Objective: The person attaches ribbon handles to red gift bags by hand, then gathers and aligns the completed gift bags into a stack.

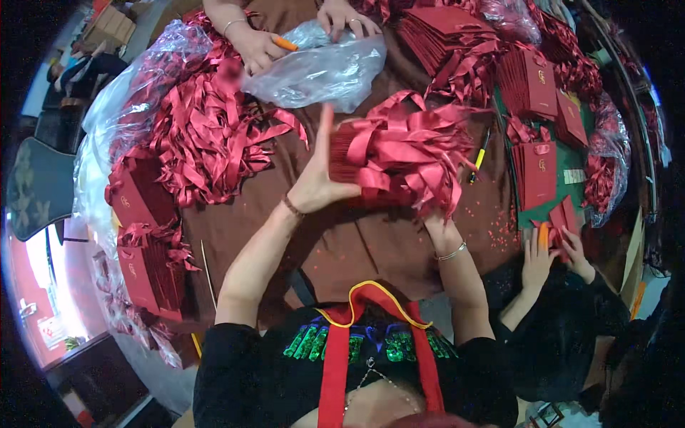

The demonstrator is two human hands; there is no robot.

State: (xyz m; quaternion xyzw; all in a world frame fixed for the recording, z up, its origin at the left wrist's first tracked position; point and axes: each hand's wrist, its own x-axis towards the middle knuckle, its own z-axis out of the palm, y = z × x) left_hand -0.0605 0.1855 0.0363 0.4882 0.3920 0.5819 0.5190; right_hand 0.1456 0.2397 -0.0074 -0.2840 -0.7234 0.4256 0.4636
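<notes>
Between my two hands is a thick stack of red gift bags (344, 153), its edges facing my left side. Loose, shiny red ribbons (421, 146) spill over its top and right side, slightly blurred. My left hand (320, 171) presses against the left end, thumb along the near side and fingers stretched up the far side. My right hand (437, 220) reaches in at the near right of the stack, its fingers mostly hidden under the ribbons. The stack is over the brown tablecloth (285, 235).
A heap of ribbons (207, 135) and bag stacks (146, 274) line the left. A co-worker's hands (260, 53) handle a clear plastic bag (321, 75) opposite; another person's hands (539, 260) work at right. A yellow-black cutter (479, 158) lies near more bags (535, 175).
</notes>
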